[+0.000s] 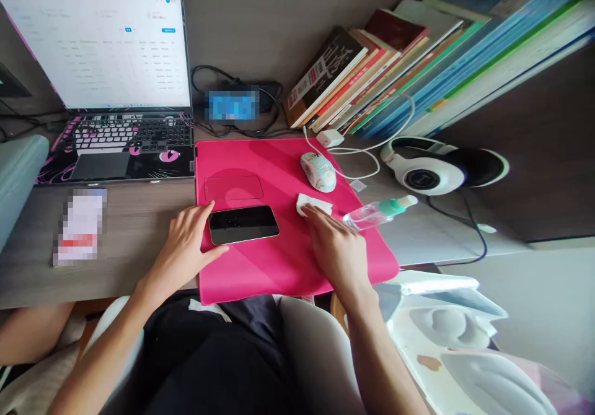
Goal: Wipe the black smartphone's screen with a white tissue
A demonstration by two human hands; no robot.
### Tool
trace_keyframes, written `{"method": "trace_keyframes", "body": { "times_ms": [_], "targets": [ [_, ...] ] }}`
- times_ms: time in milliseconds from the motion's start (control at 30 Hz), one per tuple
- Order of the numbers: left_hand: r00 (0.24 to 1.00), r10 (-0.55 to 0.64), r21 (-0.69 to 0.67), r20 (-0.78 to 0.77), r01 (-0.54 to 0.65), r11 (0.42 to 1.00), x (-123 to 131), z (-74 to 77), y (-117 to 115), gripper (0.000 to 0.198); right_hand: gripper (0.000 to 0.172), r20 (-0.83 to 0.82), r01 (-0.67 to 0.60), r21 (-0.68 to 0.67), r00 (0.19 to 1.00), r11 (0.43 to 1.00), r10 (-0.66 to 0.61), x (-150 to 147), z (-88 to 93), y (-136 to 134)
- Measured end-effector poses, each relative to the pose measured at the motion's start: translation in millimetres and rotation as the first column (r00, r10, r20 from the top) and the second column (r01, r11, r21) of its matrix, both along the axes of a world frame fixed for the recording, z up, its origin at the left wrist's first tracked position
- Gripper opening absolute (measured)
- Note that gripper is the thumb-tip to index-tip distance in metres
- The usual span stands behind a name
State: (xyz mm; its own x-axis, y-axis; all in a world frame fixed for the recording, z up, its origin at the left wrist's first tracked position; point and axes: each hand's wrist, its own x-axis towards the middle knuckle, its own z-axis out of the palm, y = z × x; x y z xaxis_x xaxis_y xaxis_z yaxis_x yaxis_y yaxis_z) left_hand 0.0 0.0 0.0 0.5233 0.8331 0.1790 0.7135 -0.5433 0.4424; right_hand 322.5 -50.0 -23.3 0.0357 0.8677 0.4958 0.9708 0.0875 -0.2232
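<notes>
Smartphone looks specky, not spotless yet, screen protector lying off it; left hand spread around one end, right hand on tissue, grip unclear.

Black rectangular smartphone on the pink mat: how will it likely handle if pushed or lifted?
The black, glossy-screened smartphone is probably stiff: a flat slab with straight edges. Its shiny face looks like glass, so likely slippery and fragile. Lying flat on the pink rectangular mat, it should slide rather than roll or tip.
</notes>
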Motion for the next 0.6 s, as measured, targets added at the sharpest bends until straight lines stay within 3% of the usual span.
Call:
{"method": "trace_keyframes", "body": {
  "times_ms": [67, 133, 200, 267, 400, 500, 600],
  "targets": [
    [1.0, 0.005, 0.004, 0.001, -0.005, 1.0, -0.2, -0.3, 0.4, 0.086, 0.036, -0.055, -0.048, 0.038, 0.997, 0.998, 0.05, -6.2, 8.2, -1.9],
    [1.0, 0.007, 0.008, -0.002, -0.007, 1.0, -0.2, -0.8, 0.9, 0.085, 0.038, -0.104, -0.199, 0.042, 0.974, 0.979, 0.202, -14.7, 17.2, -5.8],
    [1.0, 0.006, 0.01, -0.001, -0.006, 1.0, 0.1, -0.9, 1.3, 0.084, 0.042, -0.12, -0.395, -0.011, 0.913, 0.919, 0.391, -23.8, 24.5, -11.2],
    [1.0, 0.012, 0.007, 0.001, -0.012, 1.0, 0.8, -0.8, 1.5, 0.084, 0.044, -0.124, -0.503, -0.091, 0.862, 0.86, 0.491, -31.9, 28.4, -16.6],
    [0.999, 0.033, -0.01, 0.002, -0.033, 0.999, 2.2, -0.4, 1.5, 0.083, 0.051, -0.133, -0.477, -0.222, 0.879, 0.85, 0.458, -42.8, 22.6, -21.5],
    [0.999, 0.039, -0.023, 0.003, -0.039, 0.999, 2.6, -0.2, 1.8, 0.08, 0.066, -0.134, -0.457, -0.252, 0.889, 0.853, 0.437, -47.4, 9.9, -15.7],
    [0.999, 0.041, -0.028, 0.01, -0.041, 0.999, 2.9, 0.0, 2.2, 0.078, 0.07, -0.129, -0.454, -0.25, 0.891, 0.855, 0.435, -50.7, 0.0, -6.6]
  ]
}}
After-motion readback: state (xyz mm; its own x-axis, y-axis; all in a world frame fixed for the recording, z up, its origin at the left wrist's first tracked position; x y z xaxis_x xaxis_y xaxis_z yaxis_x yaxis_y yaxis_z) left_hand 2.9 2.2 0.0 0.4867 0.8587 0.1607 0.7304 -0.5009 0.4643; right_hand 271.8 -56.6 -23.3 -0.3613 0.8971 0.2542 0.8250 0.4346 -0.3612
